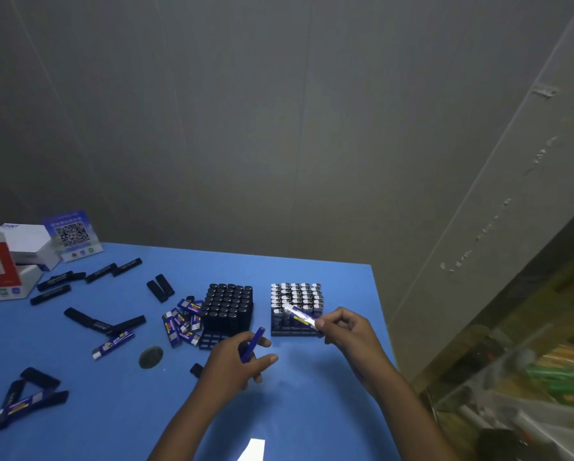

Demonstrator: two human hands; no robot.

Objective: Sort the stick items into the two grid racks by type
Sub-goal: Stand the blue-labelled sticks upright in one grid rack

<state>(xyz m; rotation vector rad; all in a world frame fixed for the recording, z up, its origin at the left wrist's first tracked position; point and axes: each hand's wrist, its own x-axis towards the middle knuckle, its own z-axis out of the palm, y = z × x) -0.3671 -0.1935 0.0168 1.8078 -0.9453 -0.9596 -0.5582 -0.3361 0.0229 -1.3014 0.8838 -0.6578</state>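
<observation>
Two black grid racks stand mid-table: the left rack (212, 342) is packed with black sticks, the right rack (295, 331) with white-capped blue sticks. My right hand (347, 331) pinches a blue stick with a white cap (299, 315), tilted over the right rack's front rows. My left hand (237, 364) grips another blue stick (253, 344), angled upward, in front of the left rack. A heap of blue sticks (182, 322) lies left of the left rack. Black sticks (104, 322) are scattered over the blue table (129, 410).
White and red boxes (9, 257) and a QR-code card (72, 234) stand at the table's far left corner. A dark round spot (150, 357) marks the table. More black and blue sticks (29, 397) lie at the near left. A cluttered shelf (528, 394) stands right of the table.
</observation>
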